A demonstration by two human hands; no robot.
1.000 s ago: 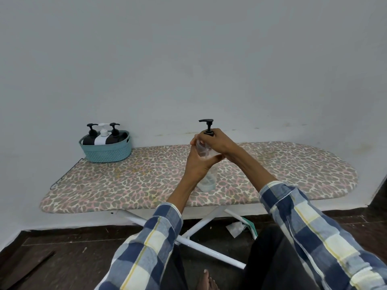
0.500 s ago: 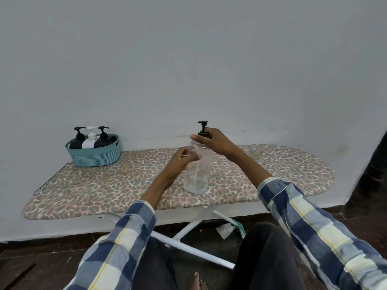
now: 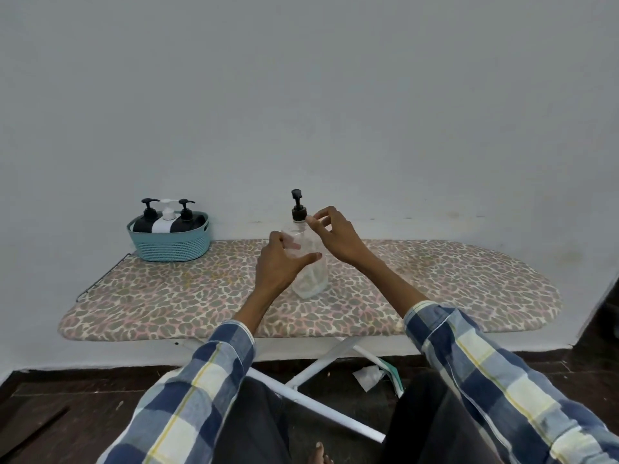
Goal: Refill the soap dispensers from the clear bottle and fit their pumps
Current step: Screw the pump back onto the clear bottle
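A clear, rounded plastic bottle [image 3: 310, 266] with a black pump [image 3: 298, 205] stands upright mid-board on the padded, pebble-print ironing board [image 3: 435, 283]. The left hand [image 3: 279, 267] cups its side with relaxed fingers; the right hand [image 3: 333, 234] hovers beside the collar, fingers loosely spread. A ribbed teal basket [image 3: 170, 244] holds three dispensers.

Head view, forward-down, near ironing board [image 3: 435, 289]

One ironing board [image 3: 435, 283] stands here. On it, one clear bottle [image 3: 313, 276] at centre with one black pump [image 3: 298, 209]. At ten o'clock, one teal basket [image 3: 170, 244] holds three dispensers: two black [image 3: 147, 221] [image 3: 189, 220], one white [image 3: 166, 221]. Two hands [image 3: 279, 266] [image 3: 335, 236].
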